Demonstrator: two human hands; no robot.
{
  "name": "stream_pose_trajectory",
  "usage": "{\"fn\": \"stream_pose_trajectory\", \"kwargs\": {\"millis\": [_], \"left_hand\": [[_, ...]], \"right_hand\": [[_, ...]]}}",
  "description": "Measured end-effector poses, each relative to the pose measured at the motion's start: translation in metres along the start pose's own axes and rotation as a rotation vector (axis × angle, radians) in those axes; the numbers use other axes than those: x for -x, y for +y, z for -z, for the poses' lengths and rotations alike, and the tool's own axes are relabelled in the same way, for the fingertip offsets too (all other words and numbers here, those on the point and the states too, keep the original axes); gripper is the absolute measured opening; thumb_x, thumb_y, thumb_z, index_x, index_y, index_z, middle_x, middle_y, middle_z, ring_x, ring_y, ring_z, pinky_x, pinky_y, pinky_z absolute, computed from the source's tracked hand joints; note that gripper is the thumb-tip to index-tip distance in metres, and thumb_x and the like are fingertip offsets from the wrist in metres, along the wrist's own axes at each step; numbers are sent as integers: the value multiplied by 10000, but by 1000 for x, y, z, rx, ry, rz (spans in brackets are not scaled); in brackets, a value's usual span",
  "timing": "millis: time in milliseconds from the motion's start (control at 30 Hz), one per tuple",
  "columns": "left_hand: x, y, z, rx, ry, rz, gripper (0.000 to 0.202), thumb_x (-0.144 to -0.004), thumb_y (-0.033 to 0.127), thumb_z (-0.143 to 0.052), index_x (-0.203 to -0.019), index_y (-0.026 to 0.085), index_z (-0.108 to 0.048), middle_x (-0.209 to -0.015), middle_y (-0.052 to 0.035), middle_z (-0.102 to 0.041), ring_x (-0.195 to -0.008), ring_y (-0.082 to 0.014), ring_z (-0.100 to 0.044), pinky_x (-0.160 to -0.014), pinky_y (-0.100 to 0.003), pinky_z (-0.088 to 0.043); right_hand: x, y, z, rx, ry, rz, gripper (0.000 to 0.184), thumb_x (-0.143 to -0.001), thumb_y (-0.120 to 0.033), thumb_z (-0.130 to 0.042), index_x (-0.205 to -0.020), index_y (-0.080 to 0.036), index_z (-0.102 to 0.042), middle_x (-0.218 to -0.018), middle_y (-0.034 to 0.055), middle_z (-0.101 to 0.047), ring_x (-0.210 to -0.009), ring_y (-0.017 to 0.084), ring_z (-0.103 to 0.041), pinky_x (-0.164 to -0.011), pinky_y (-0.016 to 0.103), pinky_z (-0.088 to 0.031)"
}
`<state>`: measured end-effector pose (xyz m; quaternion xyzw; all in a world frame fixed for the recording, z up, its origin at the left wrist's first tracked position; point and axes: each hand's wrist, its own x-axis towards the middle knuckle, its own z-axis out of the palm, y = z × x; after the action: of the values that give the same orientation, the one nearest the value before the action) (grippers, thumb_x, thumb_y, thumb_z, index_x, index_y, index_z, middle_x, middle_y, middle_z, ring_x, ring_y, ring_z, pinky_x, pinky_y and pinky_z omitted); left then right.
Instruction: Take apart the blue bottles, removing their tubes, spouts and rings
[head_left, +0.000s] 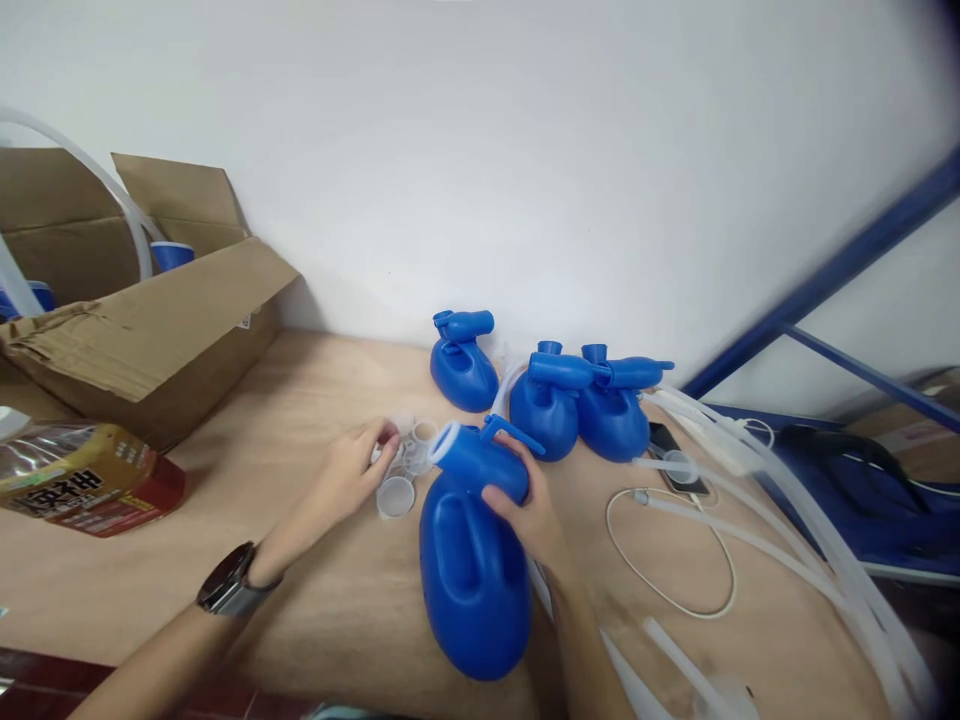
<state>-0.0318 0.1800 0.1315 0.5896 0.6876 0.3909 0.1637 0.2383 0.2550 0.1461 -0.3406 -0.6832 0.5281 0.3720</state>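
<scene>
A blue plastic urinal bottle is tilted toward me at the table's front. My right hand is wrapped round its blue neck piece, whose pale-rimmed opening points up and left. Just left of it, my left hand has its thumb and fingertips closed together at a group of clear plastic caps. It seems to pinch one cap, partly hidden by the fingers. Other caps lie beside those fingers.
Three more blue bottles stand by the wall. An open cardboard box and a labelled plastic jug are at left. At right lie clear tubes, a white cable and a phone.
</scene>
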Motion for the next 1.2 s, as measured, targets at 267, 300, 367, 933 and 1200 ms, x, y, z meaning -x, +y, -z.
{"fn": "stream_pose_trajectory", "kwargs": {"millis": [267, 300, 367, 933, 1200], "left_hand": [[17, -77, -11, -399, -249, -58, 356, -909, 302, -532, -1208, 173, -675, -1335, -201, -615, -1248, -409, -593, -1010, -569, -500], [17, -81, -13, -424, -262, -81, 340, -919, 277, -524, -1209, 181, -673, -1354, -195, -602, -1270, -393, -578, -1026, -551, -498], [13, -85, -16, -470, -279, -119, 314, -924, 245, -525, -1199, 189, -665, -1371, -186, -583, -1286, -375, -556, -1028, -522, -501], [-2, -96, -23, -391, -200, -100, 505, -857, 333, -627, -1350, 223, -631, -1313, -143, -561, -1211, -333, -591, -1032, -442, -518], [-4, -90, -23, -279, -147, -30, 503, -726, 332, -650, -1209, 204, -697, -1270, -138, -591, -1235, -336, -596, -1063, -468, -517]], "right_hand": [[-9, -2, 10, 50, -98, 11, 762, -751, -599, -838, -1381, -239, -607, -1463, 125, -607, -1386, 359, -555, -1182, 518, -450], [-11, -2, 10, 46, -100, 13, 746, -751, -594, -838, -1369, -243, -611, -1463, 120, -603, -1382, 356, -556, -1177, 509, -456], [-14, -1, 11, 21, -94, -2, 711, -759, -586, -832, -1349, -252, -618, -1463, 111, -593, -1349, 343, -575, -1135, 479, -494], [-26, 15, 6, -228, -174, -124, 741, -763, -574, -826, -1378, -239, -581, -1272, 124, -668, -766, 239, -771, -493, 228, -442], [-23, 16, 1, -249, -126, -111, 722, -771, -557, -820, -1377, -247, -579, -1400, 134, -600, -774, 225, -776, -482, 225, -458]]}}
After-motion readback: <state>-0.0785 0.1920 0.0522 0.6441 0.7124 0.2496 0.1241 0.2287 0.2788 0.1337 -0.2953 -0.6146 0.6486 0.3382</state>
